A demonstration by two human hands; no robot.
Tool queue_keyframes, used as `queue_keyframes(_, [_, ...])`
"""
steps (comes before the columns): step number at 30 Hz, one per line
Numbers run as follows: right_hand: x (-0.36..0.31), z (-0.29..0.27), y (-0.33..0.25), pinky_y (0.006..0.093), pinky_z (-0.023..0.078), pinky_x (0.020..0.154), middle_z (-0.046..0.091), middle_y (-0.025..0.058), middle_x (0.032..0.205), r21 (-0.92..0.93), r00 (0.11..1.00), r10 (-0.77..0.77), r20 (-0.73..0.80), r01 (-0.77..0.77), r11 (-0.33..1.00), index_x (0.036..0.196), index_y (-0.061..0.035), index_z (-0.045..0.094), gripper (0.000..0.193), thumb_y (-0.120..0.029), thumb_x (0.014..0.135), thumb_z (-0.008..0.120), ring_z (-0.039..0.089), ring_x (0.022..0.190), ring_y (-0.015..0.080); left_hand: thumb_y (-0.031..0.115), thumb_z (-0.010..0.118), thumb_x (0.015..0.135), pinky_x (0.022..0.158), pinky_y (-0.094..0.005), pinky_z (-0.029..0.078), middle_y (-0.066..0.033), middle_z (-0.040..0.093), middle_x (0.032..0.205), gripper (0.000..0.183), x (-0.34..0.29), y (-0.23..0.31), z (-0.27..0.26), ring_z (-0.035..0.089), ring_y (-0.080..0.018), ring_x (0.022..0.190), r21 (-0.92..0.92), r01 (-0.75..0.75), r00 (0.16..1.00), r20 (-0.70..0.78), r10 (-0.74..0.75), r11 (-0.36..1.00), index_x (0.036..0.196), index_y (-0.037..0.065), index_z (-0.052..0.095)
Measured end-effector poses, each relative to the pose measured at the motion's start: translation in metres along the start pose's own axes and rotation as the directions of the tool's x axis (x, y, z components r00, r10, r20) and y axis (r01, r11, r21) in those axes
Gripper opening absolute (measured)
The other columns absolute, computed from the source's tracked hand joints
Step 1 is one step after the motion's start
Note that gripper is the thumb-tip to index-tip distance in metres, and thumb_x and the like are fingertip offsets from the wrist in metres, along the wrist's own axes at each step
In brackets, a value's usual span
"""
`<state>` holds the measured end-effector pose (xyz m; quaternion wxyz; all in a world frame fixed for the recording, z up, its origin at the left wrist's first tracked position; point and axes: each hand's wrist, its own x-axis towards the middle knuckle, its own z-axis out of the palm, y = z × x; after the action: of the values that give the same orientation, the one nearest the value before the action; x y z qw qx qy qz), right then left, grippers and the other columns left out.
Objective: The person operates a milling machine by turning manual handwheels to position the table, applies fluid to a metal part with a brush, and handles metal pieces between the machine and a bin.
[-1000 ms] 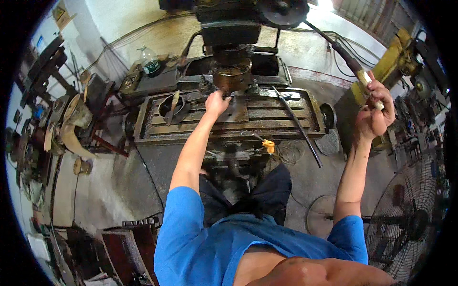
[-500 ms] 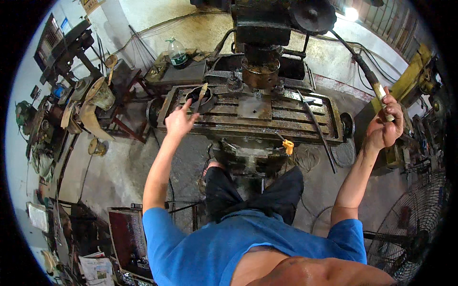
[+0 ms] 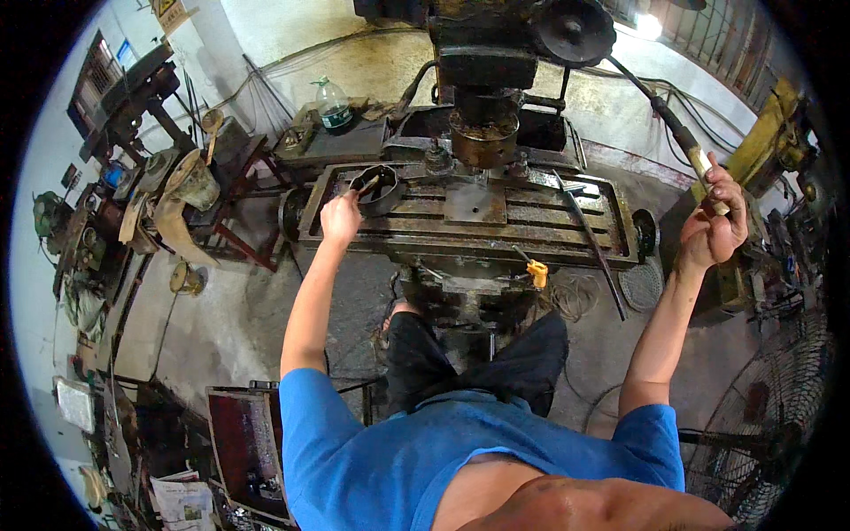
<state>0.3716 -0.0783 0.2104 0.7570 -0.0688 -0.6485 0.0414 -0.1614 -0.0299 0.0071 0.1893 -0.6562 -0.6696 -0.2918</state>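
My left hand (image 3: 340,220) is closed around a wooden-handled brush (image 3: 369,185), which leans in a dark round can (image 3: 382,202). The brush's lower end is hidden inside the can. That can stands on the left part of a slotted, oily machine table (image 3: 558,232). On the right, my raised right hand (image 3: 715,221) is wrapped around the pale end of a long lever (image 3: 680,133) on the milling machine. A flat metal plate (image 3: 475,205) lies mid-table under the machine's spindle head (image 3: 482,137).
A long dark bar (image 3: 591,239) leans over the table's front right edge. Near the front hangs a yellow-handled tool (image 3: 537,273). Behind the left end, a clear bottle (image 3: 333,106) stands on a bench. A large fan (image 3: 753,425) is at lower right.
My left hand was open with its fingers spread beside the can. Its fingers have closed on the brush, which now tilts toward the hand. My right hand remains on the lever.
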Motion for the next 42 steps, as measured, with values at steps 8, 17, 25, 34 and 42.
queue_keyframes(8, [0.004, 0.001, -0.001, 0.0583, 0.026, 0.097, 0.055, 0.0165, 0.084, 0.035, 0.999, 0.033, 0.024, -0.034, 0.999, 0.081, 0.0066, 0.056, 0.034, -0.007, 0.055, 0.039, 0.051, 0.09, 0.0316, 0.01, 0.053, 0.071, 0.063, -0.0415, 0.048, -0.0173, 0.061, 0.071, 0.013, 0.026, -0.001, -0.008, 0.06, -0.0321, 0.068, 0.06, -0.041, 0.969, 0.246, 0.025, 0.997, 0.077, 0.008, 0.065])
queue_keyframes(17, [0.008, -0.002, 0.0, 0.0587, 0.025, 0.097, 0.054, 0.0203, 0.085, 0.061, 0.999, 0.044, -0.005, -0.043, 0.997, 0.082, 0.0073, 0.056, 0.037, -0.007, 0.051, 0.039, 0.051, 0.088, 0.0304, 0.012, 0.055, 0.073, 0.066, -0.0422, 0.047, -0.0189, 0.06, 0.073, 0.017, -0.004, -0.012, -0.075, 0.058, -0.0346, 0.072, -0.025, -0.037, 0.97, 0.241, 0.042, 0.999, 0.086, 0.008, 0.066])
queue_keyframes(25, [0.012, -0.003, -0.009, 0.0588, 0.024, 0.098, 0.054, 0.0217, 0.086, 0.053, 0.998, 0.063, 0.01, -0.064, 0.997, 0.08, 0.0079, 0.055, 0.041, -0.004, 0.046, 0.036, 0.051, 0.089, 0.0305, 0.011, 0.058, 0.075, 0.062, -0.0397, 0.046, -0.0208, 0.059, 0.07, 0.015, -0.002, -0.024, -0.084, 0.06, -0.0336, 0.069, -0.259, 0.198, 0.971, 0.181, -0.154, 0.945, 0.085, 0.004, 0.065])
queue_keyframes(34, [-0.002, 0.001, 0.001, 0.0593, 0.025, 0.097, 0.052, 0.0175, 0.079, 0.075, 0.999, 0.029, 0.027, -0.031, 0.997, 0.076, 0.0078, 0.053, 0.038, -0.005, 0.045, 0.036, 0.051, 0.087, 0.0306, 0.016, 0.055, 0.079, 0.052, -0.0293, 0.044, -0.0102, 0.061, 0.065, 0.021, -0.021, -0.067, -0.056, 0.057, -0.0186, 0.054, -0.465, 0.454, 0.891, 0.262, -0.371, 0.761, 0.089, -0.001, 0.064])
queue_keyframes(42, [-0.002, 0.015, 0.001, 0.0583, 0.027, 0.095, 0.051, 0.0155, 0.075, -0.021, 0.997, 0.029, -0.075, -0.03, 0.999, 0.069, 0.0055, 0.049, 0.024, -0.007, 0.05, 0.041, 0.051, 0.081, 0.0271, 0.014, 0.053, 0.084, 0.037, -0.0232, 0.033, -0.0021, 0.051, 0.058, 0.023, 0.007, 0.083, -0.013, 0.046, -0.009, 0.043, -0.758, 0.564, 0.826, 0.52, -0.217, 0.329, 0.101, -0.002, 0.057])
